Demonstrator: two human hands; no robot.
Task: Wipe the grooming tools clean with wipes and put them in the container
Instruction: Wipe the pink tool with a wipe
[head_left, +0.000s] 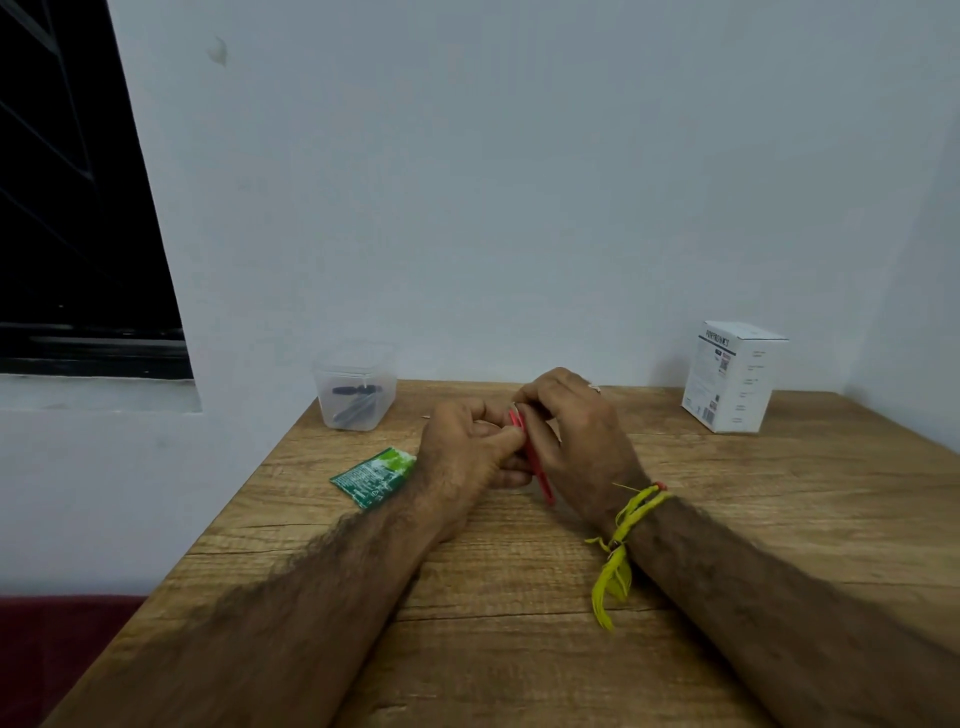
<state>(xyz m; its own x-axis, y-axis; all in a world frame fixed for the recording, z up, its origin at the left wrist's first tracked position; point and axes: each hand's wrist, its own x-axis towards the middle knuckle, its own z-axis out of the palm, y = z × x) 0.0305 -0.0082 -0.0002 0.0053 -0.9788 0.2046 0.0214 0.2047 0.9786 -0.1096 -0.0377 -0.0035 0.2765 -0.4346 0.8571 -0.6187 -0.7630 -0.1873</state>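
From my remote feed, I see both hands meeting at the middle of the wooden table (519, 649). The left hand (462, 447) and right hand (571, 441) have fingers curled around a slim red grooming tool (537, 467), which slants between them; whether a wipe is in there too, I cannot tell. A green wipe packet (374, 475) lies just left of the left wrist. The clear container (355, 387), with dark tools inside, stands at the far left edge. A white box (732, 376) stands far right.
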